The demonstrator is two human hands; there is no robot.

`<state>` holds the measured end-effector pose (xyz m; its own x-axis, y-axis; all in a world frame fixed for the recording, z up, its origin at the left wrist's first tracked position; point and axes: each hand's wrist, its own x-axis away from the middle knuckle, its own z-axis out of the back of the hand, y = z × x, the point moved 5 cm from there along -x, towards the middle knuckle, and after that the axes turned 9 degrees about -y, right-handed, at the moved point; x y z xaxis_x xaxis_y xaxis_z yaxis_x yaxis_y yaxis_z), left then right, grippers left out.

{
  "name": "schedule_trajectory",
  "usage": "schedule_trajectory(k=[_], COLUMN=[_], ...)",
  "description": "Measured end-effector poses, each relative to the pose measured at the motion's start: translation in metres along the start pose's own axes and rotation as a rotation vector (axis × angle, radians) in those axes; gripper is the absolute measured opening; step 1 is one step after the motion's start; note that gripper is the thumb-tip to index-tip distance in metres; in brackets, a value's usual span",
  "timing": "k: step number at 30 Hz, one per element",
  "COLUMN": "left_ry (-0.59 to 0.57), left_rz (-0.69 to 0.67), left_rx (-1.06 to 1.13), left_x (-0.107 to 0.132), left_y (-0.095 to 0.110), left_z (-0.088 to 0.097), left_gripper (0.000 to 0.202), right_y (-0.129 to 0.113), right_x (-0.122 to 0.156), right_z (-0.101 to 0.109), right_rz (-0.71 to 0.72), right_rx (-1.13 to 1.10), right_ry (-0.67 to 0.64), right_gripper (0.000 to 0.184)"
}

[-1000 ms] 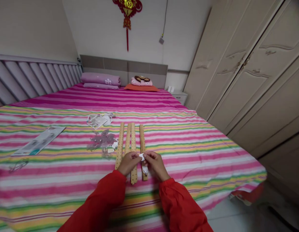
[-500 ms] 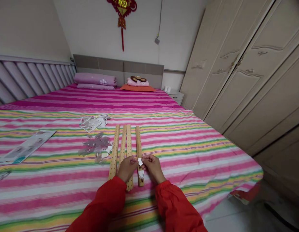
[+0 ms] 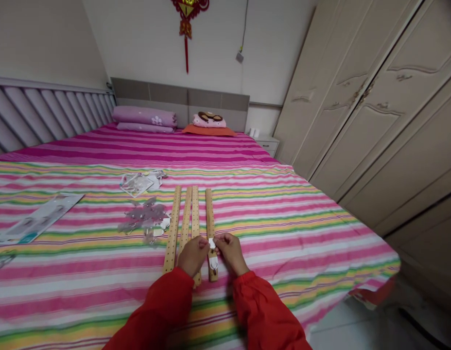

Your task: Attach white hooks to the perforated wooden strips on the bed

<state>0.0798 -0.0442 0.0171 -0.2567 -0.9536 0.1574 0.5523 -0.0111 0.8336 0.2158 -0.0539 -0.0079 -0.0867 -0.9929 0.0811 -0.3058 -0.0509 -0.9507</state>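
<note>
My left hand (image 3: 192, 255) and my right hand (image 3: 231, 252) pinch opposite sides of a small white hook (image 3: 211, 243) over the rightmost wooden strip (image 3: 210, 211). Nearer to me on that strip, a second white hook (image 3: 213, 264) lies with its metal part toward me. Whether the pinched hook is fixed to the wood I cannot tell. Just left lie three more wooden strips (image 3: 172, 231) with rows of small holes; my left hand covers part of them.
Left of the strips is a pile of clear plastic pieces with hooks (image 3: 148, 214). Behind it are small clear packets (image 3: 138, 183). A long package card (image 3: 43, 218) lies further left, near grey scissors-like loops (image 3: 3, 261). Everything rests on a striped bedsheet (image 3: 302, 243).
The view has shifted very slightly. Both hands stay at the white hook, with only a tiny movement of the fingers.
</note>
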Motion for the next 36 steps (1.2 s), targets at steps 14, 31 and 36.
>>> schedule_trajectory(k=[14,31,36], left_ry=[0.037,-0.097,-0.09], left_rz=[0.052,-0.082,-0.133], left_rx=[-0.148,-0.873,-0.805], left_x=[0.008,0.024,0.023], left_y=[0.004,0.027,0.02], left_z=[0.0,-0.017,-0.017], left_gripper=[0.014,0.041,0.039], right_y=[0.004,0.018,0.015], right_x=[-0.001,-0.009,-0.006], right_z=[-0.002,0.003,0.001], right_rz=[0.01,0.111,0.119], right_rx=[0.0,0.134,0.214], right_ry=[0.031,0.112,0.077], right_gripper=[0.015,0.013,0.013])
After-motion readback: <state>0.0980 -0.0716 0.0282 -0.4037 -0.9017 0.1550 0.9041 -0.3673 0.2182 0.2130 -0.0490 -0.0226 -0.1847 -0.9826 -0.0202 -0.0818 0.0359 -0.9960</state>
